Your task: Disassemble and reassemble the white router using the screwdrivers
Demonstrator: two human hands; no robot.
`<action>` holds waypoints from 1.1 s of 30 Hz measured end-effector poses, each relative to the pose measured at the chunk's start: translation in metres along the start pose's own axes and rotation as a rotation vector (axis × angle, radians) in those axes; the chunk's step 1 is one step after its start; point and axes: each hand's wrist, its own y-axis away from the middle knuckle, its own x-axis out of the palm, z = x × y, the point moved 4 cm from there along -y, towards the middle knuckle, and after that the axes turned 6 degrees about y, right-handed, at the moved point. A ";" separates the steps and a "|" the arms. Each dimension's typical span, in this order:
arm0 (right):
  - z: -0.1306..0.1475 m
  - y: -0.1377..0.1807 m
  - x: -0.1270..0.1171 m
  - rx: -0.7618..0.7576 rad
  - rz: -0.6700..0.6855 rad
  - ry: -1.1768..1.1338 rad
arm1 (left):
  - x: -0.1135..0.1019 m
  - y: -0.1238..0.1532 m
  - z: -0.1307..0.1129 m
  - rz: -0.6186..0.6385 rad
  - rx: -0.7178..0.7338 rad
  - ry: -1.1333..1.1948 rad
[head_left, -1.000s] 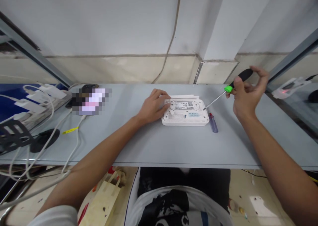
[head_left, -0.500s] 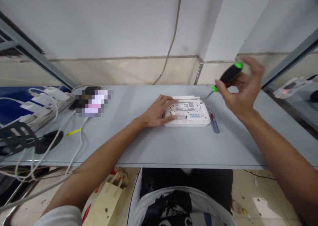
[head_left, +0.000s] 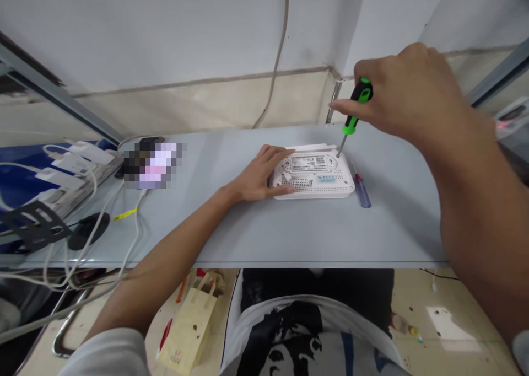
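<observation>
A white router [head_left: 301, 184] lies underside up on the grey table, its labels and vent holes showing. My left hand [head_left: 264, 173] rests over its left end, thumb and fingers spread along the two long edges. My right hand [head_left: 407, 92] is wrapped around the handle of a green and black screwdriver [head_left: 350, 123]. The shaft slants down to a hole at the router's upper right corner, and the tip seems to sit in it. Just right of the router lies a second, smaller screwdriver [head_left: 362, 193] with a clear handle and a red collar.
At the left stand a power strip with white chargers [head_left: 66, 172], tangled white cables [head_left: 134, 238] and a black stand [head_left: 35, 227]. A blurred-out phone [head_left: 159, 164] lies near them. Metal frame posts [head_left: 82, 103] rise at the sides, and a wall is behind the table.
My right hand has turned over from below the screwdriver to above its handle, and the screwdriver now stands steeper at the corner hole. My left hand stays on the router.
</observation>
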 end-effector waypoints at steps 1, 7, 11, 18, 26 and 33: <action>0.000 0.001 0.000 -0.037 0.042 -0.024 | 0.000 0.000 0.000 -0.004 -0.002 0.002; -0.005 0.002 0.001 -0.155 0.238 -0.121 | -0.002 -0.002 0.002 -0.014 0.000 -0.004; -0.001 0.004 -0.008 -0.283 0.226 -0.217 | -0.003 -0.002 0.002 -0.017 0.001 -0.019; -0.002 -0.003 -0.016 -0.150 0.012 -0.135 | -0.004 -0.001 0.002 -0.028 -0.023 0.004; -0.004 -0.002 -0.025 -0.063 -0.075 -0.374 | -0.003 0.000 -0.001 -0.033 -0.018 0.008; -0.009 -0.004 -0.020 0.028 -0.038 -0.671 | -0.002 0.000 0.001 -0.030 -0.038 0.013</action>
